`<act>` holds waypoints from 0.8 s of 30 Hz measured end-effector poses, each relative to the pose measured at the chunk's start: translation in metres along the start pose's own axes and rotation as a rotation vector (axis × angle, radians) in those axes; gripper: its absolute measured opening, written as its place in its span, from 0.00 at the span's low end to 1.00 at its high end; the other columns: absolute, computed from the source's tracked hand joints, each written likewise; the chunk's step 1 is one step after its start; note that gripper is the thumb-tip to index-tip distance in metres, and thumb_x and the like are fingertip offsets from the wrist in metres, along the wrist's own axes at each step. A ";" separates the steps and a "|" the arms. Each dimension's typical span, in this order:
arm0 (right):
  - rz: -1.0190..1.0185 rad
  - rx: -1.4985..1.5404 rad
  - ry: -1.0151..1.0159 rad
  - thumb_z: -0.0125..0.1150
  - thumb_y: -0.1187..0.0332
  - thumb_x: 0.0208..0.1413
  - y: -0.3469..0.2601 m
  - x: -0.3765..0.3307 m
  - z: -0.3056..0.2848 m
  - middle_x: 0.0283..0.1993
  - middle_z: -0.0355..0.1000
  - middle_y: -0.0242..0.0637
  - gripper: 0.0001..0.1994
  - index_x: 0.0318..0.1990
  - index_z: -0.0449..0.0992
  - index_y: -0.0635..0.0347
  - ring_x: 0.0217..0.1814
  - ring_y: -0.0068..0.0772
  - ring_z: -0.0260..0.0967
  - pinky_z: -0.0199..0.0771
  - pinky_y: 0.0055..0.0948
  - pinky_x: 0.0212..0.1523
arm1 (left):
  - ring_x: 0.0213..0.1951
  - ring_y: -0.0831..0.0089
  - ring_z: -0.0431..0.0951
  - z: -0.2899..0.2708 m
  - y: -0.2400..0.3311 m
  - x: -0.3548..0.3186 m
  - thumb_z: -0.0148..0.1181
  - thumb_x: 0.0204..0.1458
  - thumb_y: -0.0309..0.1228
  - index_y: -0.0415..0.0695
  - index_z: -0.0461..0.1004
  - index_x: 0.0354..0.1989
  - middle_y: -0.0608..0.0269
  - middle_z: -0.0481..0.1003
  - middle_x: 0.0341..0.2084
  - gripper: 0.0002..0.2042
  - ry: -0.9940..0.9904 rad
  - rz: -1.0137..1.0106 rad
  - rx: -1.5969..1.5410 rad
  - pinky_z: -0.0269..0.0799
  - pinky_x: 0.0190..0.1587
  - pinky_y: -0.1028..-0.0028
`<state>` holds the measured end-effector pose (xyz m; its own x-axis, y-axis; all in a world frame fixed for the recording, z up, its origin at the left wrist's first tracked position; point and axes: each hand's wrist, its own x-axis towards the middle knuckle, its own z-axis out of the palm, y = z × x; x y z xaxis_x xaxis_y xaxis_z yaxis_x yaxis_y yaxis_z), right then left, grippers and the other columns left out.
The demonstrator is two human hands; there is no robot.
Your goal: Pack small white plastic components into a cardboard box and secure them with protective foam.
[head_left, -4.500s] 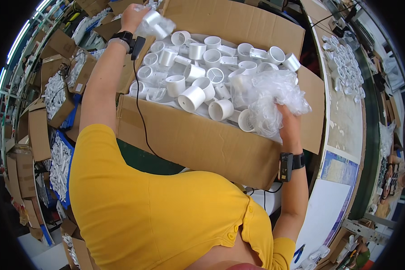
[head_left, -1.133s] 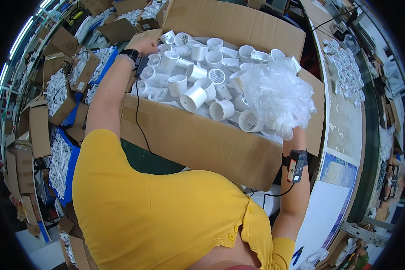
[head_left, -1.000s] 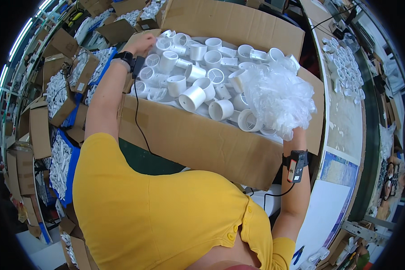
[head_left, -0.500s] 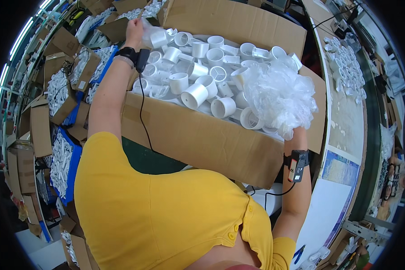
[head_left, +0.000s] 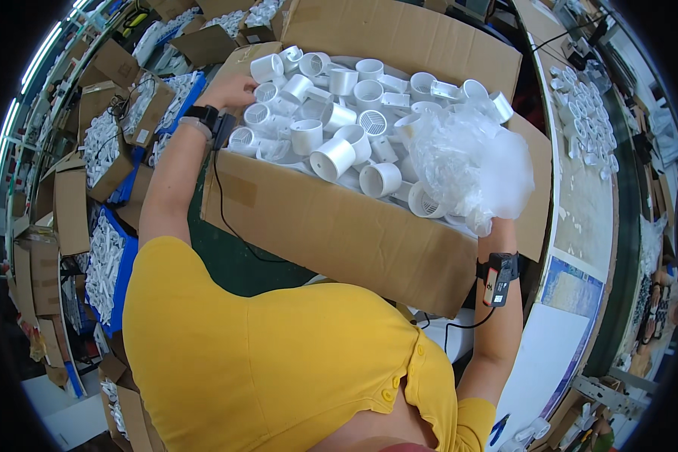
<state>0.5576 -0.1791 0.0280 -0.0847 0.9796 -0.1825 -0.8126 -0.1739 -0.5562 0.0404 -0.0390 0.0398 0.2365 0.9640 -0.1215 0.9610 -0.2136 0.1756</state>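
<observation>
A large cardboard box [head_left: 331, 237] is filled with white plastic cup-shaped fittings [head_left: 333, 159], some with slotted ends. My left hand [head_left: 231, 92] is at the box's left end, fingers reaching over the edge beside the fittings; they look apart, with no object visible in them. A crumpled clear plastic bag [head_left: 471, 162] covers the fittings at the right. My right hand [head_left: 499, 227] goes in under this bag, so its fingers are hidden. Both wrists wear a small black device on a strap.
Cartons and blue trays [head_left: 111, 271] of white parts crowd the left side. On the right, a long worktable [head_left: 584, 203] carries more white fittings [head_left: 580, 113]. Black cables hang from both wrist devices, the left one running across the box front.
My left hand has let go of the clear plastic at the far left corner and come down toward me along the box's left end. The box has shifted slightly. My right hand stays under the bag.
</observation>
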 end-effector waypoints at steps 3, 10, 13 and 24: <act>-0.097 -0.194 -0.067 0.56 0.64 0.55 0.005 0.001 0.000 0.54 0.66 0.41 0.24 0.58 0.60 0.62 0.52 0.35 0.66 0.72 0.33 0.50 | 0.37 0.60 0.77 0.009 0.001 -0.004 0.57 0.44 0.35 0.48 0.78 0.38 0.54 0.77 0.34 0.12 0.063 0.022 0.033 0.70 0.40 0.68; 0.431 0.730 0.244 0.46 0.55 0.60 -0.019 0.001 0.013 0.54 0.65 0.42 0.23 0.58 0.60 0.59 0.53 0.40 0.67 0.73 0.39 0.50 | 0.38 0.56 0.76 0.022 -0.014 -0.002 0.58 0.43 0.34 0.46 0.77 0.34 0.50 0.76 0.33 0.10 0.167 -0.067 0.141 0.70 0.41 0.66; 0.172 0.320 0.078 0.49 0.58 0.59 -0.012 0.003 -0.009 0.54 0.66 0.41 0.23 0.58 0.60 0.61 0.54 0.37 0.66 0.72 0.36 0.50 | 0.33 0.59 0.76 0.018 -0.017 -0.011 0.56 0.47 0.33 0.42 0.75 0.33 0.55 0.76 0.29 0.09 0.291 0.111 -0.129 0.70 0.37 0.66; -0.203 -0.362 0.047 0.49 0.58 0.59 0.010 -0.044 0.049 0.54 0.66 0.41 0.23 0.59 0.60 0.60 0.54 0.38 0.66 0.72 0.37 0.51 | 0.24 0.82 0.70 0.002 -0.029 -0.009 0.55 0.51 0.36 0.44 0.73 0.35 0.71 0.73 0.25 0.09 0.343 -0.117 -1.168 0.62 0.24 0.78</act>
<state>0.5246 -0.2190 0.0702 0.0895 0.9934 -0.0714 -0.5541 -0.0099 -0.8324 0.0110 -0.0420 0.0341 -0.0618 0.9974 0.0375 0.2259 -0.0226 0.9739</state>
